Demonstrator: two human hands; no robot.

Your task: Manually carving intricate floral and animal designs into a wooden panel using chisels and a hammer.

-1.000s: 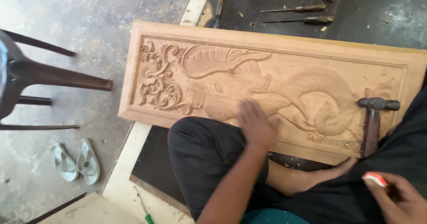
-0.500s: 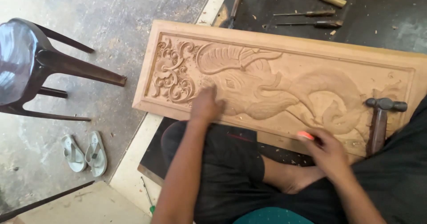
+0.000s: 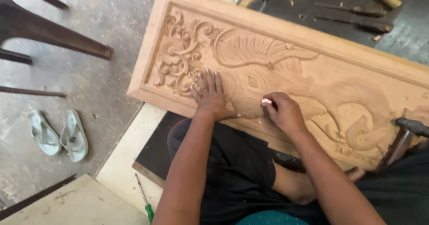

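Left hand (image 3: 210,97) flat, fingers spread on the panel (image 3: 286,68); right hand (image 3: 282,113) pinches a small red-tipped tool (image 3: 266,102). Hammer (image 3: 404,138) at 3 o'clock might slide off if the panel shifts

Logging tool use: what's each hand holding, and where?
Right hand pinches a small red-tipped tool near its tip; left hand lies flat, holding nothing.

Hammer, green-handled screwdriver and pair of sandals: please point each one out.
Hammer (image 3: 413,127), head view, on its dark metal head at the panel's right end.
Green-handled screwdriver (image 3: 149,212), head view, on the green handle.
Pair of sandals (image 3: 73,135), head view, on the right sandal's sole.
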